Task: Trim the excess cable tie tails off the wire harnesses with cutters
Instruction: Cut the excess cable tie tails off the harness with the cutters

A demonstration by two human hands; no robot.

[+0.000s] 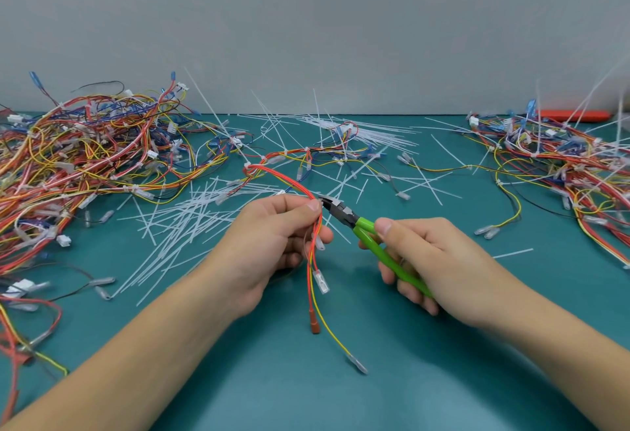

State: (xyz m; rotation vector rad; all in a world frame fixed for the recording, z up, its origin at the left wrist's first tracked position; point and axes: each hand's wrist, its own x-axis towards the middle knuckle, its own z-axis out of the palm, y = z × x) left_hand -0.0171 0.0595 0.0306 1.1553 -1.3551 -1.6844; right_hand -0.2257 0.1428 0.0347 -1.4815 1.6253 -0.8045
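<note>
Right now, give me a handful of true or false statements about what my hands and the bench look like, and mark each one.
1. The right hand holds cutters with green handles. True.
2. The left hand is empty. False: it grips a red and yellow wire harness.
3. The cutter tip sits at the harness right by the left thumb. True.
4. The table is red. False: it is teal.
5. Loose white cable tie tails lie scattered on the table. True.
6. All the other harnesses sit in one pile. False: there is a left pile and a right pile.
</note>
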